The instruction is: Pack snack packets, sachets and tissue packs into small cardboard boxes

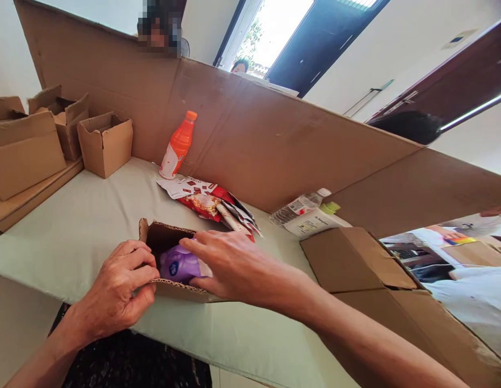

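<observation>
In front of me on the table stands a small open cardboard box (181, 291). Its left end is pinched by my left hand (123, 283), with the fingers curled over the rim and the thumb outside. Inside lies a purple plastic package (181, 261) with a dark blue round logo; I cannot tell what it contains. My right hand (230, 264) reaches over the right end of the box, thumb and fingers around the package. That hand hides the package's right part and the box's far right corner.
Beyond the box lie red and white snack packets (210, 202). An orange drink bottle (178, 145) stands near the cardboard partition (242, 140). A clear bottle (301, 207) and a white bottle (315, 221) lie at right beside cardboard boxes (351, 258). More boxes (107, 143) stand at left.
</observation>
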The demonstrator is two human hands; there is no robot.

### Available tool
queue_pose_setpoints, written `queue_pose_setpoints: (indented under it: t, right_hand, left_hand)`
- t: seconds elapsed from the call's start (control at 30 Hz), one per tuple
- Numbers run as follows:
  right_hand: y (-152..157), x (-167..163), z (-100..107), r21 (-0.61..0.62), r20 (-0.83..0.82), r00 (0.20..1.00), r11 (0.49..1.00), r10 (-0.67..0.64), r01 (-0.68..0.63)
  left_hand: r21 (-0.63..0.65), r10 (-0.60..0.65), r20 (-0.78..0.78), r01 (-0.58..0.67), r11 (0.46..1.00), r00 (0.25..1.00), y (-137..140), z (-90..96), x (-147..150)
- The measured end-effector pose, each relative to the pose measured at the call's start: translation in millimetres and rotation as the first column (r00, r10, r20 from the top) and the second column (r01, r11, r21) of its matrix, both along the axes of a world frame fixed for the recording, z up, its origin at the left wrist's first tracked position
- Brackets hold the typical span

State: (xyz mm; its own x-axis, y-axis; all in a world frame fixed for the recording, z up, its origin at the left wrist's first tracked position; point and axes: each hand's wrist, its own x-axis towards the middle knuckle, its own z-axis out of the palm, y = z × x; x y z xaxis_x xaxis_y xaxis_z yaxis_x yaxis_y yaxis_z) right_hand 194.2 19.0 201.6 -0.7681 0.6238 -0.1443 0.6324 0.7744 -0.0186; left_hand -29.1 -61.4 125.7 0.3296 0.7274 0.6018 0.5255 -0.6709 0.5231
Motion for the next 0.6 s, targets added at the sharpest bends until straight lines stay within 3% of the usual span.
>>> queue_pose_setpoints:
  t: [0.17,0.27,0.43,0.6]
  right_hand:
    - [7.2,-33.6,-19.8,-0.086,0.005,1.0,0.996,0.02,-0.019]
    - [12.7,-30.4,-17.7,-0.197,-0.025,0.999,0.98,0.021,-0.026]
    - [15.7,-13.9,-17.5,-0.261,0.103,0.99,0.957,-0.101,0.124]
    - [18.7,-21.0,-29.3,-0.427,0.037,0.998,0.902,-0.054,0.065]
  left_hand:
    - [0.003,-0.025,-0.007,0.025,1.0,1.0,1.0,0.1,-1.9]
    - [-0.016,-0.028,0.002,0.028,0.999,1.0,1.7,-1.9,-4.5]
    - [-0.024,-0.059,0.01,0.059,0.998,0.998,2.4,-4.7,-7.7]
    - [0.005,-0.064,-0.019,0.064,0.998,0.998,4.4,-1.6,-9.4]
